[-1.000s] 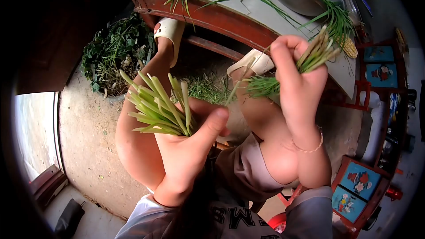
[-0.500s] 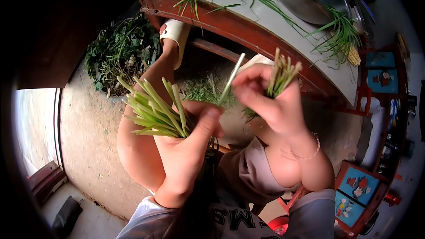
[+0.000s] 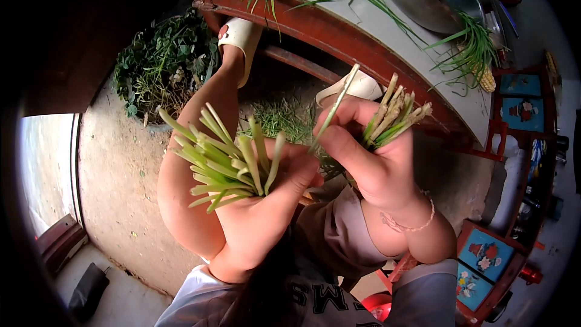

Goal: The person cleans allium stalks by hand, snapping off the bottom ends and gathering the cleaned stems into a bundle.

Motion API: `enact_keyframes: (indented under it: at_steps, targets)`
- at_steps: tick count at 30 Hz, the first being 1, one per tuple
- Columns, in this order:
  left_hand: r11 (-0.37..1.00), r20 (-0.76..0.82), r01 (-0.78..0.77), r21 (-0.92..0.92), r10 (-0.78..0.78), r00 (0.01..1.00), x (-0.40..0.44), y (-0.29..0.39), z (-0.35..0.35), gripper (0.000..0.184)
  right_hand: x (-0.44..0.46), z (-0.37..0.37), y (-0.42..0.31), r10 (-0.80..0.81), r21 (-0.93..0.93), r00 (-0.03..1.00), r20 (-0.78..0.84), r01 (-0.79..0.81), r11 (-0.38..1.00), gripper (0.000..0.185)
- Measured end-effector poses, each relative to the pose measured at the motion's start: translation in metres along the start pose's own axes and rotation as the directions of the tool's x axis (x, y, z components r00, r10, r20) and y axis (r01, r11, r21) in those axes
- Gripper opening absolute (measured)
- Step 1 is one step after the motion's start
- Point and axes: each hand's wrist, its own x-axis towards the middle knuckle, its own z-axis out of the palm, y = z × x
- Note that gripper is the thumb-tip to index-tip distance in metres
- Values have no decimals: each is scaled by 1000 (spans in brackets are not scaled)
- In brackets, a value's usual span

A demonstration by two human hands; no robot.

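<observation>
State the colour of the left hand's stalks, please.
The stalks are pale green, seen in the head view.

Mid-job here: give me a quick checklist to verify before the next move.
1. Left hand secure on the pale-ended chive bundle: ok, fingers wrapped around it.
2. Right hand secure on the brown-ended chive bundle: ok, held in the palm.
3. Single stalk controlled: ok, at the right thumb and forefinger.
4. Left thumb gripping that stalk too: cannot tell, contact is unclear.
5. Right-hand bundle's ends clean: not ok, brownish material shows there.
6. Steel basin empty: cannot tell, the picture edge cuts it off.
</observation>
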Motion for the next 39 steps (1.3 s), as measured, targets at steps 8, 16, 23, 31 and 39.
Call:
enact_keyframes:
  at_steps: [8, 16, 23, 31, 39]
  targets:
    - [1000, -50, -4, 12, 5, 999, -1, 6, 7, 5, 2, 1, 1, -56, -38, 996, 63, 58, 998, 11]
    - [999, 76, -10, -47, 13, 997, -2, 3, -4, 4, 0, 1, -6, 41, -109, 995, 88, -31, 994, 11]
    - [999, 66, -8, -44, 11, 998, -2, 4, -3, 5, 0, 2, -7, 130, -60, 991, -34, -132, 989, 9]
    - [1000, 23, -1, 4, 1, 1000, -2, 2, 0, 5, 5, -10, -14, 213, 92, 950, -229, -196, 976, 7]
    - [996, 0, -49, 76, 49, 999, 1, -2, 0, 4, 20, -22, -4, 233, 11, 869, -437, -254, 967, 9]
